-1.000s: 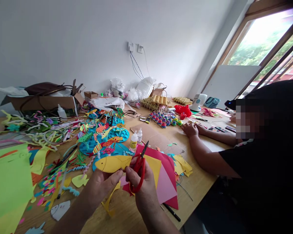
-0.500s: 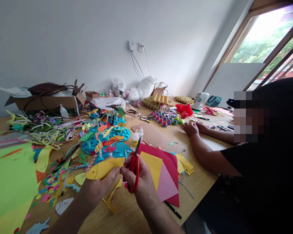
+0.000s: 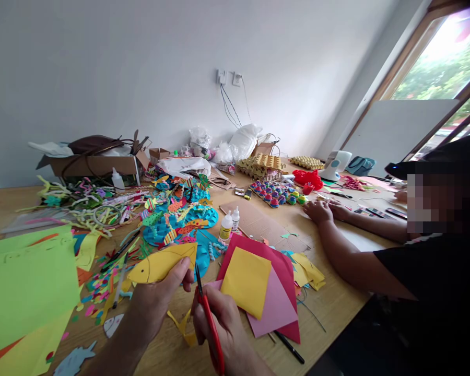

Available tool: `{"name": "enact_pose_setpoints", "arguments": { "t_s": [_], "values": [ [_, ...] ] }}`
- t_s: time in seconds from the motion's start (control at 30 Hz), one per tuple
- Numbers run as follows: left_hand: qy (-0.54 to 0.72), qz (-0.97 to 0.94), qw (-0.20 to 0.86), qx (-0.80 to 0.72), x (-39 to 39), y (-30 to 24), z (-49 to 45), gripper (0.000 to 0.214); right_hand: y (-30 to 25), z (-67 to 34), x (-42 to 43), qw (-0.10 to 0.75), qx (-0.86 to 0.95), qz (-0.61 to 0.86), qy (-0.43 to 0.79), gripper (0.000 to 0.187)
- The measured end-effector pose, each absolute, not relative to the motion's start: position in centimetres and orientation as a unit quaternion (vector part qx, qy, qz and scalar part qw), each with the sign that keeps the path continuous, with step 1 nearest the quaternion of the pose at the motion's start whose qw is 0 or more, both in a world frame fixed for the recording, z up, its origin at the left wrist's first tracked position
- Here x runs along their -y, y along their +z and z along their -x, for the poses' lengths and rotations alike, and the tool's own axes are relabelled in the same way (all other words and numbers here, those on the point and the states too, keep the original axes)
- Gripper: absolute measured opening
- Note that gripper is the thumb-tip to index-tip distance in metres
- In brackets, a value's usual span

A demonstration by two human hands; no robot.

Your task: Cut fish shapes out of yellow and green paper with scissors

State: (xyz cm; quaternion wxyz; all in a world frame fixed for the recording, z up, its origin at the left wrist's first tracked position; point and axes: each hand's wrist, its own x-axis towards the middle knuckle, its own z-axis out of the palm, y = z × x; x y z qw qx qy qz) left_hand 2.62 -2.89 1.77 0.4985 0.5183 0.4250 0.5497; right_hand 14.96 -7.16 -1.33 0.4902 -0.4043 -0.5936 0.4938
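My left hand point(image 3: 156, 303) pinches a yellow paper fish point(image 3: 162, 262) by its lower edge and holds it above the wooden table point(image 3: 337, 303). My right hand point(image 3: 219, 329) is closed round the red handles of a pair of scissors point(image 3: 207, 318). The dark blades point up at the fish's tail end. A yellow paper strip point(image 3: 182, 326) curls below the two hands. Just to the right lies a stack of red, pink and yellow paper sheets point(image 3: 258, 284).
A person in a black shirt point(image 3: 434, 292) sits at the right with both hands on the table. Two glue bottles point(image 3: 230, 224), blue paper discs with fish point(image 3: 180, 224), a painted egg tray point(image 3: 276, 192), a cardboard box point(image 3: 94, 162), green sheets point(image 3: 27, 282) and a black pen point(image 3: 290, 347) crowd the top.
The scissors have tipped from leaning right to pointing up, and my right hand has dropped lower in the view. The fish has moved left and slightly up with my left hand. The view shifted.
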Motion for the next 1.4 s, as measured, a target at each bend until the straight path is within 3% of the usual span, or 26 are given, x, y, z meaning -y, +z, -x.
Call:
{"name": "enact_pose_setpoints", "arguments": {
  "t_s": [0.67, 1.4],
  "values": [
    [0.56, -0.486, 0.522, -0.423, 3.1, 1.9, -3.2, 0.015, -1.7, -14.9, 7.0, 0.497, 0.571, 0.4, 0.516, 0.029],
    [0.531, -0.49, 0.557, -0.409, 3.0, 1.7, -2.6, 0.013, -2.4, -15.5, 7.1, 0.483, 0.575, 0.413, 0.515, 0.033]
  ]
}}
